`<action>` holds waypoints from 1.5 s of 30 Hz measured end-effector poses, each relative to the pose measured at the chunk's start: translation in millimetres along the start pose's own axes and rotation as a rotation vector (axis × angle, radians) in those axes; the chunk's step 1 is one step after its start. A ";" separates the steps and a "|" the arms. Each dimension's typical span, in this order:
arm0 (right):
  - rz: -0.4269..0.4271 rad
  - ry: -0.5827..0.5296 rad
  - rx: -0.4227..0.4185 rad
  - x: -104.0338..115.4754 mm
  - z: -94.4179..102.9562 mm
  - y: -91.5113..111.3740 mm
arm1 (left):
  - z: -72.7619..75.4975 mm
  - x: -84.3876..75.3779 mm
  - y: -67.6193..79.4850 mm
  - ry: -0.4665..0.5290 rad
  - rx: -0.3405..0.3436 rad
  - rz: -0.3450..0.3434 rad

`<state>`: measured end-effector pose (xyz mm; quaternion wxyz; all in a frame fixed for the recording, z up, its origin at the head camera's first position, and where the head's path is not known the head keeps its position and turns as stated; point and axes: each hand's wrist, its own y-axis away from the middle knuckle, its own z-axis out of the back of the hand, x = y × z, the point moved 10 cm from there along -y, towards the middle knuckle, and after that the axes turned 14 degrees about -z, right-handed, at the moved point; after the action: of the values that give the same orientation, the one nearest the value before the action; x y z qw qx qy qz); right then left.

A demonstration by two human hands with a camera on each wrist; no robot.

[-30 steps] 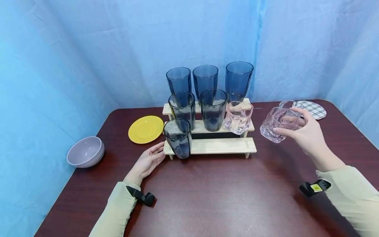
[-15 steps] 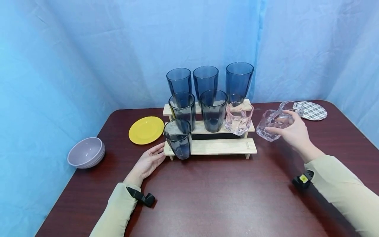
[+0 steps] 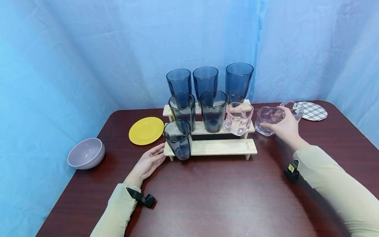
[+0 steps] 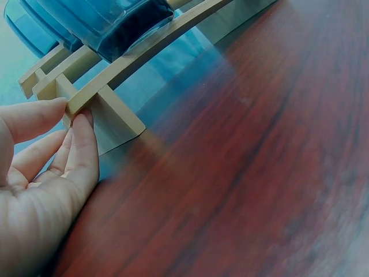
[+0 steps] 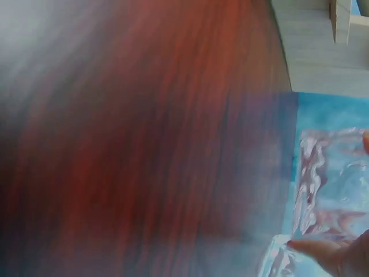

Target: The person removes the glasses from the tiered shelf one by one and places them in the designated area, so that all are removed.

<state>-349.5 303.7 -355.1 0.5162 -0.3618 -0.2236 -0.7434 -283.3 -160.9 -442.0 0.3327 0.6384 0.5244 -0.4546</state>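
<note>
My left hand point(image 3: 149, 163) pinches the left end of the lowest step of a three-step wooden rack point(image 3: 222, 147); in the left wrist view the thumb lies on top of the plank point(image 4: 106, 85) and fingertips are under it. To the right of the rack, my right hand point(image 3: 286, 127) grips a short clear wavy glass point(image 3: 264, 122) between thumb and fingers. That glass point(image 5: 331, 184) is partly cut off in the right wrist view. A pink-tinted wavy glass point(image 3: 239, 120) stands at the right of the middle step. A tall dark glass point(image 3: 179, 144) is on the lowest step's left end.
Behind it, two tall grey glasses point(image 3: 213, 115) share the middle step, and three tall blue ones point(image 3: 239, 80) line the top. Another clear glass point(image 3: 297, 110) stands by a checked round mat point(image 3: 315, 111). A yellow plate point(image 3: 146, 130) and lilac bowls point(image 3: 86, 153) lie left.
My right hand has moved left and slightly back with the clear glass, which has turned more upright and come closer to the rack. My left hand stays at the rack's end.
</note>
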 end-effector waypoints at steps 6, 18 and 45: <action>-0.072 -0.002 0.009 -9.6 -5.3 -8.3 | -0.4 1.0 0.2 -0.003 0.003 0.001; -0.094 -0.026 0.050 -10.9 -12.0 -13.2 | -0.4 0.0 -0.2 -0.008 0.007 0.002; -0.025 0.147 0.130 -12.1 -3.3 -8.2 | 2.2 1.5 -0.8 -0.017 0.006 -0.004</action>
<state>-355.6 311.7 -366.2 0.5444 -0.2690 -0.2372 -0.7583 -284.5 -162.2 -444.1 0.3345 0.6344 0.5215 -0.4623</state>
